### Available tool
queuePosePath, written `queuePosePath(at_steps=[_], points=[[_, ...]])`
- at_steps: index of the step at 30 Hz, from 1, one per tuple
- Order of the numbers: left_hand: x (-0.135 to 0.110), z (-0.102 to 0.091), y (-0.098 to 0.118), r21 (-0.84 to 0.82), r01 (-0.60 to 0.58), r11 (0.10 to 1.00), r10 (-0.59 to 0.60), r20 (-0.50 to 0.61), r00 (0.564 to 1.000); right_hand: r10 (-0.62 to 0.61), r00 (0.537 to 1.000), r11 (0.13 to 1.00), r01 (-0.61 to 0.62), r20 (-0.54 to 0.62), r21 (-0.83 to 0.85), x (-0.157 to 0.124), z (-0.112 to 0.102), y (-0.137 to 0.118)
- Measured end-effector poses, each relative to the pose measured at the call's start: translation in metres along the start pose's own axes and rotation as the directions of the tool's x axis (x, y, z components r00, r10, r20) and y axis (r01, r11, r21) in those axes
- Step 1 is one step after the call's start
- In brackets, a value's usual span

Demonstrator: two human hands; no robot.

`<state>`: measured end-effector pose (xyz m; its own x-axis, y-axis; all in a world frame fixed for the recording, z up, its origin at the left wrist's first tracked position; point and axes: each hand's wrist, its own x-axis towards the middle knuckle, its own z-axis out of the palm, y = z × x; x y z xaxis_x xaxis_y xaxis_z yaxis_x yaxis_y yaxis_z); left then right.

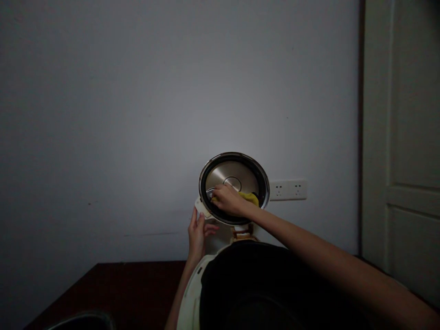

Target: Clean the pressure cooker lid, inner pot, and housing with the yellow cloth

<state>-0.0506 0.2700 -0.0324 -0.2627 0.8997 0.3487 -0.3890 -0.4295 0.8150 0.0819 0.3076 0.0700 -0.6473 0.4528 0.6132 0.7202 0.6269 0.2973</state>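
Observation:
The round lid of a white cooker stands raised, its metal inner face toward me. My right hand presses a yellow cloth against the lower part of that inner face, fingers closed on the cloth. At the lid's lower left, my left hand grips the white tab on its edge between thumb and fingers, other fingers stretched out. Below the lid, the dark inside of the cooker faces up; what lies at its bottom is too dark to tell.
A dark red table bears the cooker. At the lower left edge shows part of a dark round rim. A white power socket is on the pale wall right behind the lid. A door stands at the far right.

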Motion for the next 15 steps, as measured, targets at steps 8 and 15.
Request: queuePosePath(at_steps=[8,15], points=[[0.002,-0.002,-0.003,-0.018,-0.016,1.000,0.017,0.017,1.000,0.139,0.990,0.989,-0.139,-0.005,-0.057,-0.005,-0.009,0.032],[0.001,0.000,-0.001,-0.015,-0.008,1.000,0.008,0.012,1.000,0.099,0.994,0.994,-0.097,-0.041,0.047,-0.012,0.001,0.017]])
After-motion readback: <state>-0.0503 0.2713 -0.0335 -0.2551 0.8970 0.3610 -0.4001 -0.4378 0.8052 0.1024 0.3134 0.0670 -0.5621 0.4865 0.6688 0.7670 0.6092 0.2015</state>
